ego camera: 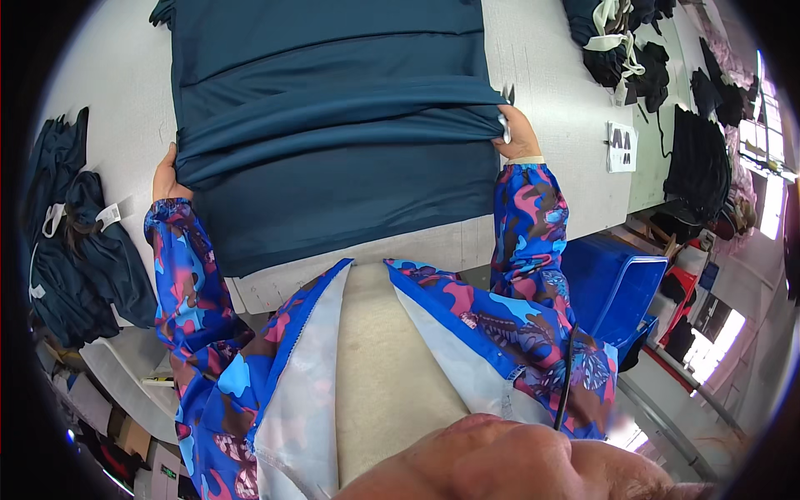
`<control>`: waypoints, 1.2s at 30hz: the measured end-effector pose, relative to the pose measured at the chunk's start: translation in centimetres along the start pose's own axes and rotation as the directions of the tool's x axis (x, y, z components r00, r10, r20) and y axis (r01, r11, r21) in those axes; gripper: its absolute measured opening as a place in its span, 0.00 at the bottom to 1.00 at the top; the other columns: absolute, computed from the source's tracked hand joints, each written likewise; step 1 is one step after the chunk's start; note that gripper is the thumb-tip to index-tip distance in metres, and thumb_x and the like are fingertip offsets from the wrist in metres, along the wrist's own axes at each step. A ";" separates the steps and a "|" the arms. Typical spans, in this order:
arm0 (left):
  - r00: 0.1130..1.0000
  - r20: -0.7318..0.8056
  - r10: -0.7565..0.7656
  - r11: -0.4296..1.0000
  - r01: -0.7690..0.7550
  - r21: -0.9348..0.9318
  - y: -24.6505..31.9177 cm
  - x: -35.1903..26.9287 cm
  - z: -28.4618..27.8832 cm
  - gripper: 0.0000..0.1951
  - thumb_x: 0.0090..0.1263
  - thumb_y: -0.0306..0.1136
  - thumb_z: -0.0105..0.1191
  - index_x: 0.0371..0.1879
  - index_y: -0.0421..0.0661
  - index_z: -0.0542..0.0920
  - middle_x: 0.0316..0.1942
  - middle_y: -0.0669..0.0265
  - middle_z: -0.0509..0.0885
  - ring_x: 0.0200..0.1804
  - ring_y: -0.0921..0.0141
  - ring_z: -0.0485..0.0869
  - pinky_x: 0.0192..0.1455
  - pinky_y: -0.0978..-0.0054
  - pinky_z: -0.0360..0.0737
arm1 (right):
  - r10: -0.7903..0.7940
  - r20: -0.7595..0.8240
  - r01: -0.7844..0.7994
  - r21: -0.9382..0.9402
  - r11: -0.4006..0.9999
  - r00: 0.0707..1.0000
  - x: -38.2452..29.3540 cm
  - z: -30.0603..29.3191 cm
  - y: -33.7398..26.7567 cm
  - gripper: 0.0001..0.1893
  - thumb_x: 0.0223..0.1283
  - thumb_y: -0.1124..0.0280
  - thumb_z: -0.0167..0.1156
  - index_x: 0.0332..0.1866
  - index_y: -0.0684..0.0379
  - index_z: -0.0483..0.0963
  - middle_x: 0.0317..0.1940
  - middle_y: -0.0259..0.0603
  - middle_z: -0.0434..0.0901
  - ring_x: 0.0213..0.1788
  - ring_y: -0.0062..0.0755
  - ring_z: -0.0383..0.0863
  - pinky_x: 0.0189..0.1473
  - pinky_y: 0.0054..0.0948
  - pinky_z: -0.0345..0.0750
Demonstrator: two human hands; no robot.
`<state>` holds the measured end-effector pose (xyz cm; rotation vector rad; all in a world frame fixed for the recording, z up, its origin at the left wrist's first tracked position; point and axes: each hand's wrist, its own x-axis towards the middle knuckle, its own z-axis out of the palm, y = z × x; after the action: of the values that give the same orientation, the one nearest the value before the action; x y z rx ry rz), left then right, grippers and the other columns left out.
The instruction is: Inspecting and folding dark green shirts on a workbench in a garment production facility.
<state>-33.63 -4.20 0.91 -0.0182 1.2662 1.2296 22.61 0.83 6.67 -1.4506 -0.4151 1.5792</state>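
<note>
Dark teal fabric (pixel 350 187) lies in a broad stack on the pale table, with raised folds running across it between my hands. My left hand (pixel 167 176) grips the fabric's left edge, its thumb at the end of the folds. My right hand (pixel 517 132) is closed on the folds' right end and also holds a small tool, whose white part and dark pointed tip (pixel 510 95) show; the rest is hidden, so its kind is unclear. Both wrists come out of patterned blue and pink sleeves.
Gathered dark teal garments (pixel 94 250) with white labels lie at the left table edge. A printed paper (pixel 622 147) rests on the table (pixel 562 125) at right. Dark and white cloth pieces (pixel 615 50) are piled beyond it. A blue plastic bin (pixel 615 287) stands below the table's right side.
</note>
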 end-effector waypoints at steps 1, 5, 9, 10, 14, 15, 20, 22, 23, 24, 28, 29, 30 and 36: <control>1.000 0.002 -0.017 1.000 0.017 -0.016 -0.1 0.1 0.4 0.17 0.71 0.41 0.41 0.48 0.39 0.73 0.47 0.56 0.78 0.48 0.61 0.78 0.53 0.61 0.74 | 0.004 -0.144 -0.010 -0.041 0.999 0.990 -0.8 1.0 -0.4 0.08 0.58 0.67 0.52 0.33 0.60 0.73 0.22 0.33 0.76 0.16 0.18 0.71 0.11 0.17 0.58; 0.999 -0.042 -0.017 1.000 0.017 -0.004 -1.2 -0.7 0.0 0.19 0.70 0.41 0.41 0.50 0.40 0.71 0.49 0.53 0.76 0.50 0.57 0.76 0.55 0.55 0.72 | 0.006 0.113 0.027 -0.288 0.957 0.994 -0.6 0.1 -0.3 0.08 0.57 0.69 0.54 0.33 0.64 0.72 0.21 0.31 0.72 0.13 0.15 0.63 0.10 0.16 0.53; 0.999 -0.037 -0.025 1.000 0.025 0.002 -2.1 -1.0 0.2 0.19 0.70 0.41 0.41 0.51 0.39 0.70 0.50 0.53 0.76 0.51 0.57 0.76 0.55 0.56 0.72 | -0.029 0.069 0.051 -0.334 0.941 0.997 -1.8 0.4 -0.2 0.08 0.57 0.69 0.54 0.34 0.64 0.72 0.20 0.29 0.72 0.13 0.13 0.62 0.11 0.15 0.52; 0.999 -0.040 -0.019 1.000 0.020 0.016 -2.1 -1.2 0.4 0.19 0.70 0.41 0.41 0.51 0.39 0.70 0.50 0.53 0.76 0.51 0.58 0.76 0.54 0.56 0.73 | -0.047 0.053 0.063 -0.357 0.932 0.997 -2.1 0.5 -0.2 0.08 0.57 0.69 0.54 0.35 0.64 0.73 0.20 0.28 0.72 0.13 0.13 0.62 0.11 0.15 0.52; 1.000 -0.005 -0.026 1.000 0.026 -0.002 -2.0 -1.5 0.3 0.18 0.70 0.41 0.42 0.48 0.40 0.71 0.47 0.54 0.77 0.49 0.59 0.78 0.52 0.58 0.75 | -0.068 0.039 0.077 -0.380 0.922 0.997 -1.7 0.1 0.2 0.09 0.56 0.68 0.55 0.36 0.63 0.73 0.19 0.28 0.71 0.12 0.12 0.60 0.11 0.15 0.51; 1.000 -0.004 -0.025 1.000 0.025 -0.002 -2.0 -1.5 0.3 0.18 0.70 0.41 0.42 0.48 0.40 0.71 0.47 0.54 0.77 0.49 0.59 0.78 0.52 0.58 0.75 | -0.068 0.040 0.078 -0.380 0.922 0.997 -1.8 0.1 0.2 0.09 0.56 0.68 0.55 0.36 0.63 0.73 0.19 0.28 0.71 0.12 0.12 0.60 0.11 0.15 0.51; 0.998 0.045 -0.033 0.999 0.034 -0.014 -2.2 -1.8 0.1 0.20 0.70 0.43 0.42 0.52 0.40 0.70 0.49 0.55 0.76 0.49 0.59 0.77 0.53 0.59 0.74 | -0.055 0.027 0.061 -0.395 0.917 0.998 -1.6 0.3 0.5 0.08 0.55 0.68 0.55 0.34 0.62 0.73 0.19 0.27 0.71 0.12 0.11 0.59 0.11 0.16 0.49; 0.988 0.150 -0.022 1.000 0.021 0.010 -2.1 -4.0 2.5 0.19 0.69 0.41 0.44 0.53 0.40 0.69 0.49 0.56 0.76 0.49 0.61 0.77 0.54 0.61 0.74 | -0.052 0.022 0.056 -0.391 0.919 0.998 -1.3 0.0 0.5 0.08 0.55 0.68 0.56 0.34 0.62 0.73 0.19 0.27 0.71 0.12 0.11 0.59 0.11 0.16 0.49; 0.968 0.252 -0.013 0.999 0.005 0.032 -2.1 -4.7 3.4 0.19 0.68 0.38 0.46 0.54 0.39 0.68 0.50 0.57 0.76 0.49 0.62 0.77 0.54 0.64 0.74 | -0.048 0.017 0.051 -0.387 0.921 0.999 -1.1 -0.2 0.5 0.07 0.55 0.68 0.56 0.33 0.61 0.73 0.19 0.27 0.70 0.12 0.11 0.59 0.11 0.16 0.49; 0.969 0.249 -0.007 1.000 0.000 0.030 -2.2 -4.8 2.9 0.19 0.68 0.38 0.46 0.54 0.39 0.68 0.50 0.57 0.76 0.49 0.62 0.77 0.54 0.64 0.74 | -0.046 0.024 0.052 -0.387 0.921 0.999 -1.0 0.0 0.5 0.07 0.55 0.68 0.56 0.33 0.61 0.73 0.19 0.27 0.70 0.12 0.11 0.59 0.11 0.16 0.49; 0.929 0.350 0.120 0.906 -0.246 0.345 -2.6 -3.4 0.8 0.19 0.63 0.27 0.50 0.54 0.37 0.67 0.49 0.59 0.76 0.49 0.67 0.77 0.54 0.71 0.74 | -0.036 0.015 0.039 -0.382 0.923 0.999 0.1 -0.4 0.8 0.07 0.55 0.68 0.56 0.31 0.61 0.73 0.17 0.27 0.69 0.12 0.12 0.59 0.11 0.16 0.49; 0.930 0.339 0.143 0.894 -0.268 0.358 -2.5 -2.9 0.5 0.20 0.61 0.24 0.51 0.53 0.37 0.67 0.48 0.60 0.76 0.48 0.68 0.77 0.53 0.72 0.74 | -0.033 0.012 0.035 -0.388 0.921 0.999 0.4 -0.8 1.0 0.07 0.54 0.68 0.56 0.31 0.61 0.72 0.16 0.27 0.69 0.12 0.12 0.59 0.11 0.17 0.49; 0.929 0.340 0.145 0.893 -0.270 0.359 -2.3 -2.9 0.4 0.20 0.61 0.24 0.51 0.53 0.37 0.67 0.48 0.60 0.76 0.48 0.68 0.77 0.53 0.72 0.74 | -0.035 0.013 0.037 -0.386 0.922 0.999 0.5 -0.7 1.1 0.07 0.54 0.68 0.56 0.31 0.61 0.72 0.16 0.27 0.69 0.12 0.12 0.59 0.11 0.17 0.49; 0.944 0.236 0.233 0.909 -0.297 0.291 -1.8 -4.2 0.0 0.16 0.59 0.18 0.48 0.48 0.38 0.70 0.42 0.61 0.78 0.44 0.70 0.78 0.49 0.75 0.76 | -0.072 -0.056 0.035 -0.489 0.871 0.996 1.5 -1.9 1.9 0.09 0.51 0.68 0.56 0.31 0.64 0.72 0.15 0.31 0.70 0.14 0.18 0.64 0.13 0.20 0.57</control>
<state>-31.55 -7.78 2.80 0.5206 1.3105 1.2048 23.80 0.44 3.89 -1.8514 -0.8525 1.4281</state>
